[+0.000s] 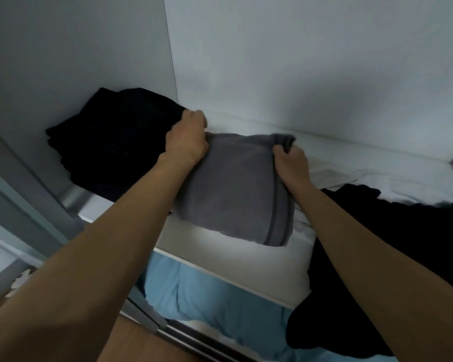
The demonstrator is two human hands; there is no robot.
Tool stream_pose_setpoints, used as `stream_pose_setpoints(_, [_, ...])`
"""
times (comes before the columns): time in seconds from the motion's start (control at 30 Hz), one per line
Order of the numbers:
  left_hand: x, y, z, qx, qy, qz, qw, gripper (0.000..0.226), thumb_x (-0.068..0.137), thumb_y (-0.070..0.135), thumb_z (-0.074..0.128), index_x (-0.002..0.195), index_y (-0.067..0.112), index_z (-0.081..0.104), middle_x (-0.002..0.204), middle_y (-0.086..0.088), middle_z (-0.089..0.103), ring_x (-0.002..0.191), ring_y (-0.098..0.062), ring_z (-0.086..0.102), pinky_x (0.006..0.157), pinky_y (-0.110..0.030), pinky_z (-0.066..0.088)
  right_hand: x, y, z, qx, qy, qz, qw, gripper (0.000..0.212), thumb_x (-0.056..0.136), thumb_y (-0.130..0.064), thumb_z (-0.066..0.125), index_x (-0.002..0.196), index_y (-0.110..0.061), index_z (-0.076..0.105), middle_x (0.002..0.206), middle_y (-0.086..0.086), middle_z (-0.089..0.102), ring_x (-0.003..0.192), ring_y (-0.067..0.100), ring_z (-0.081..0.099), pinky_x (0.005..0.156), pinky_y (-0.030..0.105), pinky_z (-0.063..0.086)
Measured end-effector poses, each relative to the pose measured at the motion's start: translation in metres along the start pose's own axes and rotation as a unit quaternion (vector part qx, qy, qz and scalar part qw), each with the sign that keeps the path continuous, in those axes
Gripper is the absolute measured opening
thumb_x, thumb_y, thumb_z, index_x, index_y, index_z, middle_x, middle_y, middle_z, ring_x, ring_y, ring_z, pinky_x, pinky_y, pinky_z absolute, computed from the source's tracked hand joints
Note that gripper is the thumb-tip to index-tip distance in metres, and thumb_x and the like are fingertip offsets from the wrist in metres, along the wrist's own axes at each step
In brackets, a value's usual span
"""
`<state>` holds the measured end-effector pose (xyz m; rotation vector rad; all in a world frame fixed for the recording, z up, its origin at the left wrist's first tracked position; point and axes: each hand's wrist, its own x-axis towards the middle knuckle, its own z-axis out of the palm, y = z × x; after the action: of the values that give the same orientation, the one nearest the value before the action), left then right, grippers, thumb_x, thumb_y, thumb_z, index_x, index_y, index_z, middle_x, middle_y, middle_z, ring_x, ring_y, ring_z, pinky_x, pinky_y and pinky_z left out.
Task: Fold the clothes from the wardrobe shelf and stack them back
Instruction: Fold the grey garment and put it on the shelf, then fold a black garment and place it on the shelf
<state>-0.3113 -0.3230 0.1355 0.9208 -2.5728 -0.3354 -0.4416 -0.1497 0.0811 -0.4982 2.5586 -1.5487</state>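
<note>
While both arms reach up to the wardrobe shelf (220, 257), the scene runs like this. At the far left, a stack of folded dark clothes (110, 145) sits pushed into the shelf's back corner against the side wall, probably to leave room beside it. The left hand (187, 138) comes next, its fingers curled round the far left corner of a folded grey towel (236, 197), right at the edge of the dark stack. The towel, with 1 darker band along its right edge, lies on the shelf with its near end overhanging the front lip. The right hand (290, 163) pinches the far right corner, bunching the cloth there. Holding both far corners likely keeps the fold square as the towel is set beside the stack. To the right, a white cloth (377, 176) lies rumpled on the shelf, and an unfolded black garment (377, 246) spills over the front edge, apparently yet to be folded. Light blue fabric (207, 296) shows below the shelf. No brand, label or writing can be read anywhere.
</note>
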Motion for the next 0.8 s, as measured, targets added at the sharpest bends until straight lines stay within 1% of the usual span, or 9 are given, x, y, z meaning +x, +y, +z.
stream_pose_setpoints(0.1, [-0.013, 0.017, 0.012, 0.026, 0.031, 0.123, 0.992, 0.04, 0.093, 0.024, 0.056, 0.132, 0.021, 0.051, 0.139, -0.007, 0.05, 0.118, -0.032, 0.053, 0.097, -0.046, 0.041, 0.005, 0.017, 0.007, -0.058, -0.015, 0.055, 0.997, 0.044, 0.095, -0.038, 0.045, 0.109, 0.0, 0.063, 0.112, 0.021, 0.066, 0.105, 0.037, 0.061, 0.086, 0.041, 0.046])
stream_pose_setpoints(0.2, [-0.03, 0.031, 0.038, 0.043, -0.156, 0.147, 0.976, 0.068, 0.088, 0.073, 0.032, 0.144, 0.036, 0.043, 0.153, 0.003, 0.042, 0.143, -0.028, 0.033, 0.117, -0.061, 0.012, 0.005, 0.022, 0.006, -0.087, 0.004, 0.049, 0.995, 0.043, 0.093, -0.04, 0.045, 0.104, -0.002, 0.063, 0.106, 0.019, 0.066, 0.101, 0.037, 0.062, 0.084, 0.041, 0.047])
stream_pose_setpoints(0.27, [-0.035, 0.027, 0.056, 0.05, -0.217, 0.121, 0.967, 0.076, 0.086, 0.081, 0.015, 0.15, 0.042, 0.031, 0.163, 0.005, 0.024, 0.151, -0.028, 0.012, 0.116, -0.063, -0.004, 0.006, 0.022, 0.002, -0.11, -0.012, 0.03, 0.993, 0.04, 0.093, -0.038, 0.047, 0.103, -0.002, 0.061, 0.107, 0.019, 0.065, 0.101, 0.036, 0.061, 0.082, 0.038, 0.045])
stream_pose_setpoints(0.43, [-0.028, 0.021, 0.063, 0.043, -0.195, 0.138, 0.97, 0.082, 0.082, 0.084, 0.004, 0.15, 0.046, 0.028, 0.164, 0.008, 0.019, 0.152, -0.025, 0.006, 0.116, -0.063, -0.008, 0.015, 0.021, -0.042, -0.216, -0.042, -0.049, 0.974, 0.027, 0.083, -0.044, 0.056, 0.082, -0.017, 0.06, 0.085, 0.003, 0.062, 0.088, 0.028, 0.061, 0.069, 0.029, 0.039])
stream_pose_setpoints(0.5, [-0.028, 0.021, 0.061, 0.042, -0.204, 0.132, 0.969, 0.081, 0.083, 0.083, 0.005, 0.15, 0.045, 0.028, 0.164, 0.008, 0.018, 0.152, -0.024, 0.007, 0.115, -0.063, -0.009, 0.024, 0.029, -0.07, -0.26, -0.03, -0.043, 0.964, 0.03, 0.078, -0.045, 0.063, 0.1, -0.025, 0.066, 0.103, 0.002, 0.066, 0.097, 0.025, 0.061, 0.079, 0.032, 0.044])
stream_pose_setpoints(0.6, [-0.03, 0.03, 0.057, 0.026, -0.2, 0.134, 0.97, 0.068, 0.092, 0.073, 0.018, 0.151, 0.041, 0.03, 0.164, 0.008, 0.02, 0.152, -0.023, 0.012, 0.114, -0.064, -0.008, 0.035, 0.046, -0.104, -0.365, -0.138, 0.01, 0.921, 0.062, 0.08, -0.044, 0.073, 0.132, -0.014, 0.057, 0.139, 0.012, 0.055, 0.125, 0.029, 0.053, 0.101, 0.036, 0.044])
stream_pose_setpoints(0.67, [-0.035, 0.045, 0.053, -0.051, -0.171, 0.159, 0.971, 0.053, 0.099, 0.056, 0.035, 0.148, 0.035, 0.037, 0.159, 0.006, 0.032, 0.147, -0.021, 0.026, 0.118, -0.062, 0.001, 0.034, 0.055, -0.11, -0.427, -0.181, 0.02, 0.886, 0.055, 0.082, -0.045, 0.074, 0.125, -0.013, 0.062, 0.136, 0.015, 0.057, 0.124, 0.032, 0.053, 0.105, 0.039, 0.043])
stream_pose_setpoints(0.73, [-0.044, 0.062, 0.048, -0.17, -0.146, 0.194, 0.955, 0.041, 0.098, 0.039, 0.05, 0.138, 0.028, 0.05, 0.146, 0.004, 0.048, 0.136, -0.017, 0.042, 0.119, -0.052, 0.021, 0.034, 0.061, -0.107, -0.438, -0.167, 0.013, 0.883, 0.033, 0.085, -0.037, 0.071, 0.107, -0.012, 0.066, 0.124, 0.016, 0.062, 0.112, 0.033, 0.059, 0.102, 0.042, 0.047])
stream_pose_setpoints(0.8, [-0.058, 0.076, 0.044, -0.229, -0.128, 0.231, 0.937, 0.031, 0.095, 0.032, 0.058, 0.125, 0.024, 0.061, 0.134, 0.004, 0.057, 0.126, -0.013, 0.049, 0.113, -0.042, 0.033, 0.033, 0.06, -0.105, -0.438, -0.155, 0.019, 0.885, 0.028, 0.089, -0.027, 0.064, 0.109, -0.008, 0.068, 0.12, 0.016, 0.064, 0.109, 0.032, 0.061, 0.101, 0.043, 0.049])
